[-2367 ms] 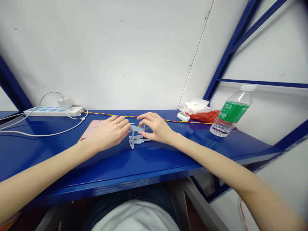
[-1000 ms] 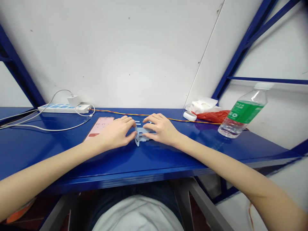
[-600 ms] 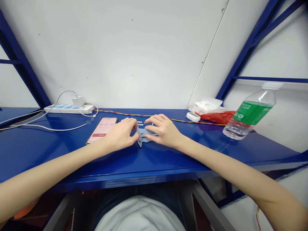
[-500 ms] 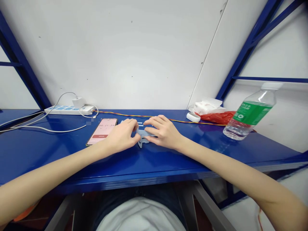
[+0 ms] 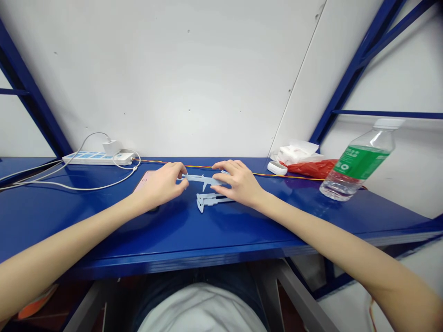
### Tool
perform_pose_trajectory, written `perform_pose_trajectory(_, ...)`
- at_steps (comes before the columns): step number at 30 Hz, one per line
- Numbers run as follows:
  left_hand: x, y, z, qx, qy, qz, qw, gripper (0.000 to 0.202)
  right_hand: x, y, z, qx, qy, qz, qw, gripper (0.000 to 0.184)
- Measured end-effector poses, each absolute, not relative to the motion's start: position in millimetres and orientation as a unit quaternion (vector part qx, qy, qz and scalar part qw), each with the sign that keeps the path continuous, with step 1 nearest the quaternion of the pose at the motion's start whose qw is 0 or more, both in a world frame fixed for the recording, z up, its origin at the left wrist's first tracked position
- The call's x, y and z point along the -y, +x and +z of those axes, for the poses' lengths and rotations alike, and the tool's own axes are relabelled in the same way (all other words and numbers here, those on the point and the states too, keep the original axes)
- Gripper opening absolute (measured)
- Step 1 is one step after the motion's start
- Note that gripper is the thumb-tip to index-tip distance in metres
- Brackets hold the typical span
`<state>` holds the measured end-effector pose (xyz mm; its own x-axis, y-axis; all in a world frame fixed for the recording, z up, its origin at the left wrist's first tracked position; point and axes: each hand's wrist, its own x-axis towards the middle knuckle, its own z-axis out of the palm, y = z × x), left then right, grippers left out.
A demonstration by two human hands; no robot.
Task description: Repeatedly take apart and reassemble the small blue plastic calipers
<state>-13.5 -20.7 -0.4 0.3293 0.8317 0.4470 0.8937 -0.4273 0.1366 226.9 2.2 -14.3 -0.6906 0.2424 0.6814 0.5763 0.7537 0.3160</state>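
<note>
Pale blue plastic is where the action is, folks. Half a second ago both hands were bunched over the middle of the bench (image 5: 221, 230), thumbs nearly meeting, with one caliper right on top of another. Now they've split apart. The left hand (image 5: 164, 184) has pulled back toward the wall and to the left, and the right hand (image 5: 242, 184) sits a little further right, so a good stretch of the rear caliper (image 5: 209, 181) shows between them, one prong pointing down toward the bench edge.

Right fingers look pinched on the body of that one, thumb in front and index behind. Left fingers are curled around its far end with a gap showing; can't tell if they're actually gripping or just hovering there. Also can't say for sure whether that's a single piece between the hands or two overlapping, since some pale strips peek out behind.

Biggest change imo: the front caliper (image 5: 209, 201) is uncovered, lying by itself on the bench, nearer the edge, its tail running under the right hand. So I'd read it as all the handling being on the rear one for now, with the front one left alone. Oh, and the left hand now hides more of the phone (image 5: 142, 180), timer digits mostly gone.
</note>
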Motion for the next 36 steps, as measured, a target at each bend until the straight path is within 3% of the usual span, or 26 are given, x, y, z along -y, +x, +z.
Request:
perform_pose_trajectory(4, 18.4, -15.9, 0.2, 0.52, -0.823, -0.207, 0.1, 0.022, -4.3, 228.3, -15.7, 0.877, -0.255, -0.25, 0.322, 0.019)
perform_pose_trajectory(12, 39.4, 3.5, 2.4, 0.391, -0.902, -0.178, 0.039, 0.02, 1.3, 223.6, -15.2, 0.892, -0.222, -0.23, 0.319, 0.018)
perform_pose_trajectory(26, 3.4, -23.6, -9.5, 0.479, -0.865, -0.057, 0.138, 0.03, -10.1, 222.2, -20.5, 0.924, -0.309, -0.103, 0.201, 0.022)
perform_pose_trajectory(32, -9.0, -32.2, -12.8, 0.497, -0.857, -0.012, 0.137, 0.037, -10.6, 227.8, -15.3, 0.919, -0.35, -0.078, 0.163, 0.016)
perform_pose_trajectory(36, -14.3, -34.7, -13.2, 0.506, -0.853, -0.008, 0.128, 0.038, -6.9, 228.1, -12.7, 0.924, -0.342, -0.06, 0.16, 0.022)
